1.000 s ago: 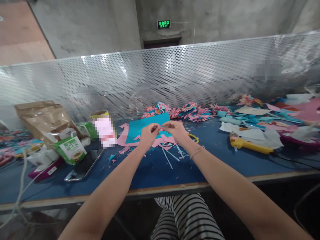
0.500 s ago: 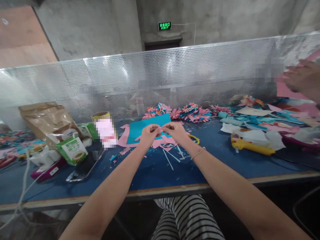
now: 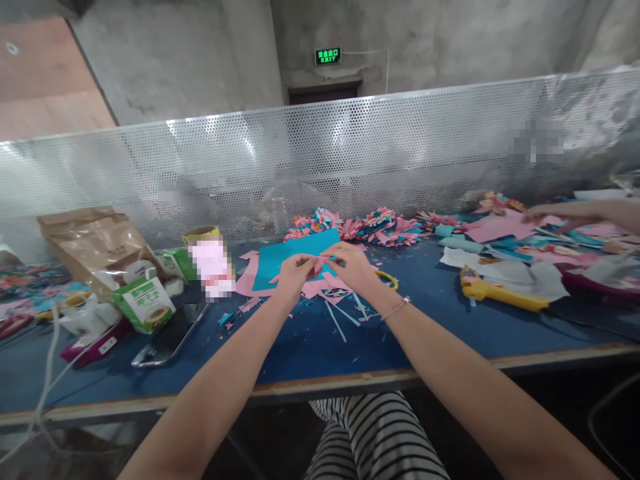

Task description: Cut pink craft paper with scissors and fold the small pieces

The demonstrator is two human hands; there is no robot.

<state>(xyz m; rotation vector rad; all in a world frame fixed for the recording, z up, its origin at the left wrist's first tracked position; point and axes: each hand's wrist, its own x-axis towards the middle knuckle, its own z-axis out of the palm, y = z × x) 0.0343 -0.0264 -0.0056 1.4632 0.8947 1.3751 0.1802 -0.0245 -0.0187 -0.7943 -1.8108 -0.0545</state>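
Note:
My left hand (image 3: 299, 272) and my right hand (image 3: 353, 267) meet at the fingertips over the middle of the table. Both are closed in a pinch on a small pink paper piece (image 3: 319, 265), mostly covered by the fingers. Behind and beneath them lies a blue paper sheet (image 3: 280, 257), partly over a pink sheet (image 3: 247, 277). Pink paper scraps (image 3: 320, 289) and thin pale strips (image 3: 337, 322) lie under my wrists. A yellow loop-shaped handle (image 3: 393, 277) pokes out beside my right hand.
Fringed paper bundles (image 3: 390, 225) line the perforated metal screen (image 3: 310, 147). To the right are a yellow glue gun (image 3: 505, 293), paper scraps and a co-worker's hand (image 3: 555, 212). On the left stand a brown bag (image 3: 93, 240), a green-white packet (image 3: 145, 303) and a phone (image 3: 173, 337).
My fingers have shifted slightly around the pink paper piece, still pinching. The co-worker's hand at right has come down from a raised pink sheet to the paper pile.

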